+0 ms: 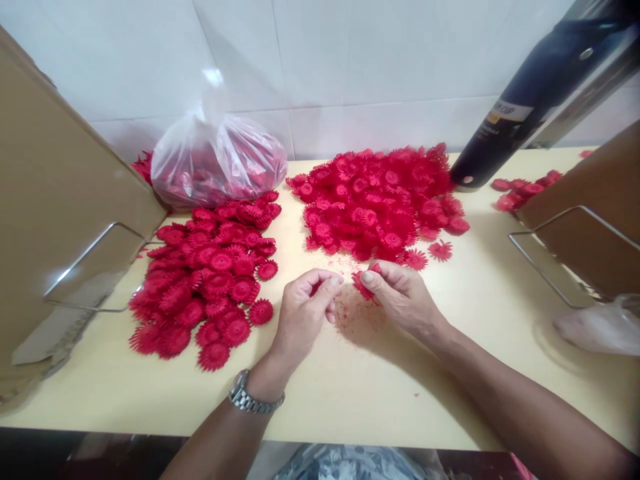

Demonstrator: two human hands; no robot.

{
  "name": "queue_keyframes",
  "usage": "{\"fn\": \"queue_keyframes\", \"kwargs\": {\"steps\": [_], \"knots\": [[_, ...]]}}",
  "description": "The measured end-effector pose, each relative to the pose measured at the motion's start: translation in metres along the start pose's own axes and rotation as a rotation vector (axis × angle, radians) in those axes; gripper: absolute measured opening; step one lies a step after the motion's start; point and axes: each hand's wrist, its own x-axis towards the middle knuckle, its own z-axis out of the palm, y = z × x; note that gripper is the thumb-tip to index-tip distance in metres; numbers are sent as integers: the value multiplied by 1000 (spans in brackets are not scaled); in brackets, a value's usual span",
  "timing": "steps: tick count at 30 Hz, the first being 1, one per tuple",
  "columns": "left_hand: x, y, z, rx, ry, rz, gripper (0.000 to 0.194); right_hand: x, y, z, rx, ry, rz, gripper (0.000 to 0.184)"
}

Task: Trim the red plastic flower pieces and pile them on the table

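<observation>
Between thumb and fingers my right hand [400, 293] pinches a red toothed flower piece [363, 287] over the table. My left hand [309, 303] is closed just to its left, thumb against the fingertips; whatever it may hold is too small or hidden to make out. Behind my right hand spreads a large heap of similar red flower pieces [365, 207]. Another heap of red flower pieces [215, 273], many of them round with toothed rims, lies left of my left hand. Red crumbs dot the table below my fingers.
A tied clear plastic bag [220, 160] of red pieces stands against the tiled wall. The dark bottle [520, 100] is at the back right. Cardboard boxes with wire handles flank the pale yellow table [350, 393]. A small plastic bag [607, 327] lies at the right.
</observation>
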Motion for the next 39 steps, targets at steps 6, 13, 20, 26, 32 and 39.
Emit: {"fn": "queue_keyframes", "kwargs": {"steps": [6,13,20,26,32,39], "knots": [[-5,8,8,168,-36,120,14,0,-4,7,-8,-37,-21,48],[-1,4,4,67,-22,64,7,0,-4,6,233,-195,-1,38],[4,5,0,-208,120,24,12,0,-7,-3,253,-243,29,29],[4,11,2,-283,112,-22,12,1,-11,-5,319,-267,55,27],[1,5,6,-278,20,-79,13,2,-5,3,455,-331,86,26],[1,3,8,-255,29,-82,15,4,0,6,362,-253,85,41]]}}
